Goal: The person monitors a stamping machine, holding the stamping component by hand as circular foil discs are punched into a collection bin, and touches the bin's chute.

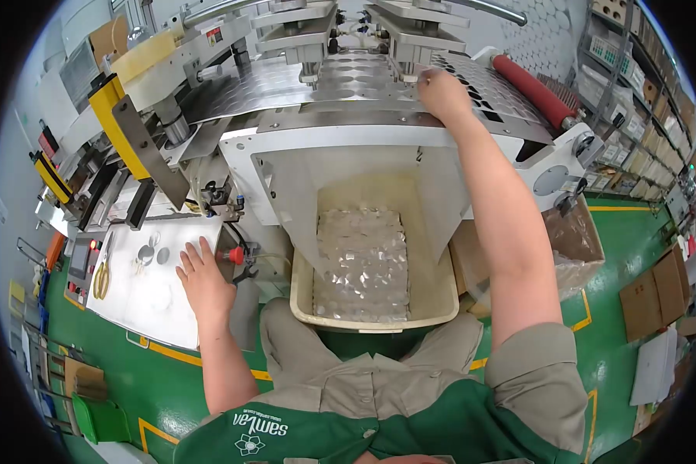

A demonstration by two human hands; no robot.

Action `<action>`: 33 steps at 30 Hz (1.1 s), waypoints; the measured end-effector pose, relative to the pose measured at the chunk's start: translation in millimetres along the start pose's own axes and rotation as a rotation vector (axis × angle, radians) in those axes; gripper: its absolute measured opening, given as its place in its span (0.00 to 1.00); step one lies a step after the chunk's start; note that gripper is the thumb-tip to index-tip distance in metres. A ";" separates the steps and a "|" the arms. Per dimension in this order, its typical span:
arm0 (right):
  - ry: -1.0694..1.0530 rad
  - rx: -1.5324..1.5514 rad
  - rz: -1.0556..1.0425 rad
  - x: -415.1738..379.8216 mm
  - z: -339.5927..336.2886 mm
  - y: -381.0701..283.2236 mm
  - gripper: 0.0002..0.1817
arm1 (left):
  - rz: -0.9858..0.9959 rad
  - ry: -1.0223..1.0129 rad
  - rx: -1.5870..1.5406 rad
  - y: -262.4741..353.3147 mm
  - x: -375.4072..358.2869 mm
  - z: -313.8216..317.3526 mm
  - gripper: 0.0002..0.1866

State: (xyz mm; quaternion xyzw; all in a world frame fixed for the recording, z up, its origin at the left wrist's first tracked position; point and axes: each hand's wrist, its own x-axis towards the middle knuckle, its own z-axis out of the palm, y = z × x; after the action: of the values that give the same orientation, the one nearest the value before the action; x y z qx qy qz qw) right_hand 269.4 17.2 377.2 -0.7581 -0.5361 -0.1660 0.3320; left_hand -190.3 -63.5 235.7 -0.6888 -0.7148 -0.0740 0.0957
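Note:
My left hand (208, 284) lies with its fingers spread on the right side of a white work surface (147, 301). Near its fingertips are small round silver discs (145, 253), and farther left lies a pair of yellow-handled scissors (101, 278). My right hand (445, 94) reaches up to the machine bed, its fingers curled together at the metallic sheet (356, 81) with rows of round shapes. What those fingers hold, if anything, is hidden. A black strip with round cut-outs (479, 97) runs just right of that hand.
Below the machine stands a cream bin (308, 298) holding many shiny flat pieces. A red stop button (234, 255) sits beside my left hand. Press heads (294, 39) hang over the bed; a red roller (532, 91) is at the right. A cardboard box (584, 232) stands lower right.

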 end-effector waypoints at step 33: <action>0.021 -0.022 0.037 -0.7 -2.8 -0.5 0.19 | 0.007 0.010 -0.001 -1.8 0.5 2.9 0.49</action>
State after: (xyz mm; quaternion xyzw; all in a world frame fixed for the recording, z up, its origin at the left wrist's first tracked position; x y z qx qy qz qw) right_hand 269.0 14.9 379.0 -0.7696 -0.5168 -0.1736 0.3325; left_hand -192.2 -62.4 233.0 -0.6908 -0.7120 -0.0777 0.0993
